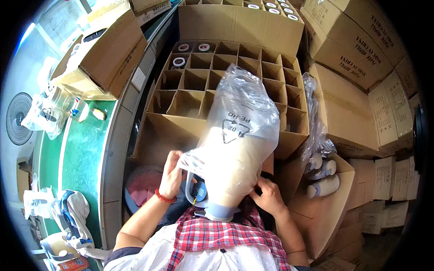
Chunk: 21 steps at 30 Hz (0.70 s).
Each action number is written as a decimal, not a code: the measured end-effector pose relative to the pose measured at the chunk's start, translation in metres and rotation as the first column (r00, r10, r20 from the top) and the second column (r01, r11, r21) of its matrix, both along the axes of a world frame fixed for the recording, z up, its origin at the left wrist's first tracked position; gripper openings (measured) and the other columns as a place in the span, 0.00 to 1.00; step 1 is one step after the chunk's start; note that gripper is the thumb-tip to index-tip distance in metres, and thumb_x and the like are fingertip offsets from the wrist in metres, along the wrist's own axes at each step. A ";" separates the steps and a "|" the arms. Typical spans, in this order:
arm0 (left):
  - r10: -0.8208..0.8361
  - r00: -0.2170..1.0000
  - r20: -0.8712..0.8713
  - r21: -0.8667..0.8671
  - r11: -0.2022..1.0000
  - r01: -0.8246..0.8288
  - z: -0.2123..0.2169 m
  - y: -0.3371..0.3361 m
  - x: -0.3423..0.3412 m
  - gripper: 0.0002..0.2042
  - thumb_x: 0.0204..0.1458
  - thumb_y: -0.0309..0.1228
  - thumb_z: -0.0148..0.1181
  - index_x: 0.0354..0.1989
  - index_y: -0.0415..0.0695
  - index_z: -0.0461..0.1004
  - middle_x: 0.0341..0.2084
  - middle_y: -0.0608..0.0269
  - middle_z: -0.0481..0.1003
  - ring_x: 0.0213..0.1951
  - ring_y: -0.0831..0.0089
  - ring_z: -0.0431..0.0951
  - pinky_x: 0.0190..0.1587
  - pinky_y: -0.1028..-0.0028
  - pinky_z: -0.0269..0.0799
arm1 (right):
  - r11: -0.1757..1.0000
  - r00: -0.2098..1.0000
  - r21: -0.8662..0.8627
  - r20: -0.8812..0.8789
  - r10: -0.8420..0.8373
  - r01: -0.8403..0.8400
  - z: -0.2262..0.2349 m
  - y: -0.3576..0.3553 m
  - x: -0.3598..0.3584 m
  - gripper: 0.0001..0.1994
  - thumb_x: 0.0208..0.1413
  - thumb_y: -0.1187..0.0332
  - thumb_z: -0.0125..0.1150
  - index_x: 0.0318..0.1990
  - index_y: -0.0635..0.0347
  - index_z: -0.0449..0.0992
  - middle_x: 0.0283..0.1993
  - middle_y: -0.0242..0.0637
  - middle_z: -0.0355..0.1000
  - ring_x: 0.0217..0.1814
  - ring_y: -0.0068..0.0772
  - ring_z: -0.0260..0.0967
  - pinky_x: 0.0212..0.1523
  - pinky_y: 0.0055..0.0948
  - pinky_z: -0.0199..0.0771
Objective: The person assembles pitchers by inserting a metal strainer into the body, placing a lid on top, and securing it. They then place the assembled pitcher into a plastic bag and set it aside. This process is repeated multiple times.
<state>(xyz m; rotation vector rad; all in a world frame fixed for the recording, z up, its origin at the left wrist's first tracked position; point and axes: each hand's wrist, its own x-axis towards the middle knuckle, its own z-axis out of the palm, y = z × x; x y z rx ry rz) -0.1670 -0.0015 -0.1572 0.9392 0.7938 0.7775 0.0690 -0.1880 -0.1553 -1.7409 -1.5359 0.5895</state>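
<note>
A cream jug (230,176) with a smooth, rounded body, a grey collar (220,212) and a curved grey handle (189,187) is in front of the person's chest, collar end nearest the body. A crinkled clear plastic bag (246,101) covers most of it; glare and black print make the far end hard to make out. The left hand (171,180) pinches the bag's edge beside the handle. The right hand (270,196) has curled fingers against the bag's other side; whether they grip, I cannot tell. Behind stands a divided cardboard box (174,131), partly hidden by the bag.
</note>
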 end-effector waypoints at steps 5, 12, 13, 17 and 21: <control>-0.423 0.477 -0.770 0.294 0.428 0.855 0.028 -0.070 -0.095 0.06 0.44 0.18 0.55 0.32 0.39 0.72 0.24 0.50 0.73 0.28 0.53 0.75 0.32 0.63 0.71 | 0.894 0.872 -0.262 -0.433 0.229 -0.364 -0.004 -0.077 -0.001 0.07 0.51 0.73 0.64 0.37 0.62 0.76 0.36 0.37 0.78 0.35 0.28 0.76 0.38 0.29 0.74; 0.289 0.473 -0.832 0.519 0.110 0.847 0.086 -0.063 -0.041 0.19 0.36 0.24 0.67 0.40 0.41 0.72 0.58 0.48 0.60 0.64 0.45 0.56 0.65 0.47 0.51 | 0.585 0.150 -0.307 -0.783 -0.604 0.751 -0.131 -0.190 0.125 0.16 0.59 0.63 0.60 0.52 0.54 0.66 0.46 0.34 0.73 0.42 0.25 0.72 0.39 0.24 0.71; 0.278 0.376 -0.884 0.380 -0.044 0.924 0.083 -0.061 -0.025 0.22 0.34 0.27 0.69 0.43 0.43 0.72 0.57 0.50 0.62 0.64 0.47 0.57 0.65 0.44 0.49 | 0.340 -0.030 -0.395 -0.688 -0.725 0.854 -0.177 -0.217 0.146 0.18 0.58 0.62 0.62 0.53 0.51 0.65 0.47 0.29 0.72 0.44 0.23 0.71 0.41 0.24 0.70; 0.377 0.288 -0.880 0.169 -0.318 0.933 0.014 -0.039 0.000 0.17 0.33 0.29 0.65 0.37 0.42 0.78 0.53 0.54 0.67 0.62 0.57 0.60 0.66 0.42 0.47 | -0.027 -0.315 -0.604 -0.375 -0.872 0.796 -0.308 -0.289 0.219 0.32 0.52 0.53 0.65 0.61 0.48 0.58 0.57 0.29 0.65 0.49 0.27 0.70 0.41 0.32 0.71; 0.290 0.239 -0.927 0.155 -0.286 0.946 0.026 -0.026 0.027 0.15 0.30 0.27 0.63 0.32 0.42 0.80 0.42 0.56 0.75 0.51 0.56 0.70 0.59 0.46 0.59 | -0.172 -0.484 -0.696 -0.279 -0.830 0.697 -0.354 -0.279 0.271 0.54 0.43 0.36 0.65 0.73 0.49 0.43 0.73 0.38 0.48 0.70 0.43 0.50 0.57 0.50 0.62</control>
